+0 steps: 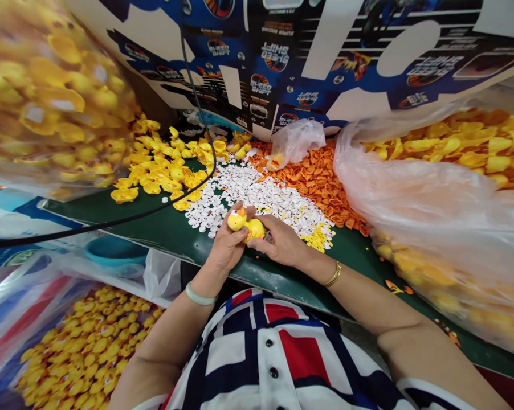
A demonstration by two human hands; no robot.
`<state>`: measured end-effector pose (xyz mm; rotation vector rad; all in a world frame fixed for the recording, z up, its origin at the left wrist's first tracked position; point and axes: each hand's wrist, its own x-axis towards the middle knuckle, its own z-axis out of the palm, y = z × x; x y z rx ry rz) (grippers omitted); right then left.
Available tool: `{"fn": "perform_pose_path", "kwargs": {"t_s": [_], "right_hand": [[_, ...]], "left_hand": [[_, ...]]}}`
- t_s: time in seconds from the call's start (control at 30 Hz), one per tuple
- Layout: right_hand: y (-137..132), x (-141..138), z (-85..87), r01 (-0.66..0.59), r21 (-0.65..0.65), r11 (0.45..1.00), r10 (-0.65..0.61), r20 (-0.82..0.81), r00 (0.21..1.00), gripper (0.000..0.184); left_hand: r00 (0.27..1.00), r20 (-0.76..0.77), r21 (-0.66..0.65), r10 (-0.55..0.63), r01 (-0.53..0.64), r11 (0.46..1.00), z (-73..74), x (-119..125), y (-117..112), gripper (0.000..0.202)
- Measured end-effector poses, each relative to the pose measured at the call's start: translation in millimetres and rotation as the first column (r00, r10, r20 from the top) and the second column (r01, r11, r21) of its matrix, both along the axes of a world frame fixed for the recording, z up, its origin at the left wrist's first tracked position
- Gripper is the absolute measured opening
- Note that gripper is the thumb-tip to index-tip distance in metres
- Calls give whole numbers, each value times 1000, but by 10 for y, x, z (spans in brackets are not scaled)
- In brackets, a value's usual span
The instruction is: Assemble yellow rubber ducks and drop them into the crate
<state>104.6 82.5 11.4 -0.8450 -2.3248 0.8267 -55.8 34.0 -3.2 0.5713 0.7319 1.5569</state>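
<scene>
A small yellow toy duck with an orange beak is held between both hands above the green table. My left hand grips its head end with fingers closed round it. My right hand pinches its body from the right. Just beyond the hands lies a heap of small white round parts. An orange heap of beak parts lies to its right, and loose yellow duck bodies lie at the left back.
A clear bag of yellow parts fills the right side. Another bag of yellow ducks hangs at upper left. A bag of finished ducks sits lower left. A black cable crosses the table. Printed cardboard stands behind.
</scene>
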Motion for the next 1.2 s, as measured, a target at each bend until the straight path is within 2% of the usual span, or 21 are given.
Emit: {"fn": "perform_pose_path", "kwargs": {"t_s": [0.1,0.2,0.27,0.37,0.47,0.6,0.73,0.87,0.97,1.1,1.2], "right_hand": [[-36,-18,39,75,133,988,-88,90,992,42],[-52,2,68,73,307,949,-131,172,976,50],[-67,11,76,61,376,925,-146,203,968,59],[-107,0,52,64,415,908,-164,210,964,66],[-153,-29,-5,71,439,895,-173,196,965,60],[-178,-51,-51,89,468,879,-202,195,960,60],[-136,5,-29,72,385,920,-156,193,969,63],[-63,88,1,-83,180,980,55,154,986,50],[-34,103,1,-114,78,990,109,65,992,41],[-42,71,-12,-141,23,990,141,19,990,35],[-63,56,-6,-176,-2,984,176,19,984,33]], "left_hand": [[998,-43,-3,51,-51,999,1,63,-19,61],[990,-79,-40,116,-119,992,27,116,15,62],[982,-73,-80,175,-181,980,55,148,73,53],[966,-78,-119,247,-255,960,89,196,169,38],[961,-99,-110,258,-268,957,94,246,221,30],[968,-35,-134,250,-253,958,65,303,234,32],[978,100,-273,182,-149,950,53,262,236,40],[984,152,-359,90,-30,933,72,110,214,44],[995,82,-345,61,-29,938,103,12,168,46],[998,21,-396,52,-40,917,160,-20,107,50],[996,-37,-374,82,-90,923,191,7,81,51]]}}
